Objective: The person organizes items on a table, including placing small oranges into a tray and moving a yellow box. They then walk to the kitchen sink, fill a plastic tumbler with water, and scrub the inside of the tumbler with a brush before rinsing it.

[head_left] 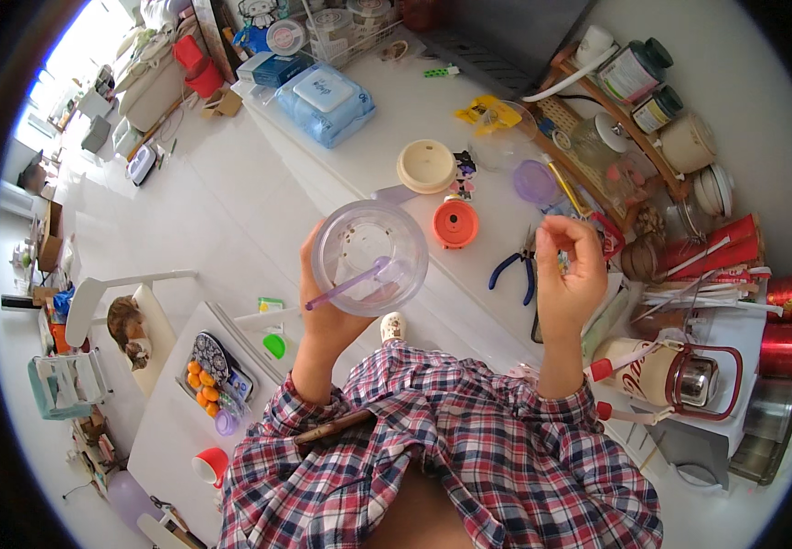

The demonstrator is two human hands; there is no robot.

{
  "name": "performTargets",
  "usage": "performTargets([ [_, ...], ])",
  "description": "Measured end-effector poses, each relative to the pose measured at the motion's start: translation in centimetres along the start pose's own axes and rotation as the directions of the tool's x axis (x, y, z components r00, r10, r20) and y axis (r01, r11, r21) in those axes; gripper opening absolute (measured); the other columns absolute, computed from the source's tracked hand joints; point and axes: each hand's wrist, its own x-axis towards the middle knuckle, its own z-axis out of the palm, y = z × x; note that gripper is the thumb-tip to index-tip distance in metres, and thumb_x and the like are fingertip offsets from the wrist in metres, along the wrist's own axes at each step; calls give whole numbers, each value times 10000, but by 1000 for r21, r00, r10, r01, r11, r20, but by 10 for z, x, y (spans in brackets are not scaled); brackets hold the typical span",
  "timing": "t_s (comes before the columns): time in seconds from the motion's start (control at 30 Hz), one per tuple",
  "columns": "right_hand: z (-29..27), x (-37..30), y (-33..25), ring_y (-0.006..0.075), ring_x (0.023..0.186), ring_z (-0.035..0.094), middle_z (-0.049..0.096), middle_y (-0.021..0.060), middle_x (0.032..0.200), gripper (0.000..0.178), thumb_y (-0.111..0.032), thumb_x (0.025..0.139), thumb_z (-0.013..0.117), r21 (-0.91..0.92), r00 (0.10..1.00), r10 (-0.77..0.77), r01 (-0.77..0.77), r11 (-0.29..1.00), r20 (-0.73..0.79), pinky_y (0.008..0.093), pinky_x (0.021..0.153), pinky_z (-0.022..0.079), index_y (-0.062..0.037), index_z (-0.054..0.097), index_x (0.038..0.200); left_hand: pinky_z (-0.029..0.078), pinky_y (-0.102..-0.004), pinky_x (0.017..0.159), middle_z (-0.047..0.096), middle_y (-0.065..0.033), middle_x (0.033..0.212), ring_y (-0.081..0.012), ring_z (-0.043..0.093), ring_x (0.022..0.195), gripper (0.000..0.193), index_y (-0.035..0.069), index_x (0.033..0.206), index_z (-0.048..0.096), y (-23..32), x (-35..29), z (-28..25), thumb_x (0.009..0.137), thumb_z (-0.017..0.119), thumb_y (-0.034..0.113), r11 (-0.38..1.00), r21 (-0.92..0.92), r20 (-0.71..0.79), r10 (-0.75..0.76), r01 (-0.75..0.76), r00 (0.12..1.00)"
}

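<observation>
My left hand (325, 340) is wrapped round a clear plastic cup (417, 233), held out in front of me with its mouth facing up. Small brown bits lie in the bottom, and a purple spoon (346, 285) leans inside with its handle over the rim. Raised on the other side is my right hand (572, 279), its fingers curled and the thumb against the forefinger; anything in the pinch is too small to make out. Blue-handled pliers (529, 274) lie just left of it. Between the hands, an orange-red round lid (455, 222) and a cream bowl-shaped piece (427, 166) rest on the table.
A blue wipes pack (326, 102) sits toward the back of the white table (350, 169). At right stand a wooden rack (652, 151) with jars, a large bottle (638, 368) and red tins (787, 348). A cat (129, 331) is on a chair at left, near a tray of oranges (202, 384).
</observation>
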Motion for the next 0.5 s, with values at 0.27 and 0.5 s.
performTargets([
  [0.27, 52, 3, 25, 268, 960, 553, 606, 107, 1023, 429, -199, 753, 766, -344, 971, -10, 94, 934, 237, 388, 851, 449, -35, 588, 1107, 463, -367, 955, 540, -141, 1231, -242, 567, 1127, 917, 5, 1346, 361, -9, -17, -16, 615, 884, 190, 997, 54, -28, -62, 63, 998],
  [0.5, 115, 43, 20, 327, 1037, 521, 559, 146, 1121, 554, -209, 707, 795, -519, 943, -84, 250, 817, 323, 401, 904, 447, -26, 557, 1172, 471, -363, 930, 523, -145, 1230, -255, 567, 1106, 901, -1, 1336, 371, -19, -27, -18, 617, 877, 196, 995, 39, -28, -92, 93, 995],
])
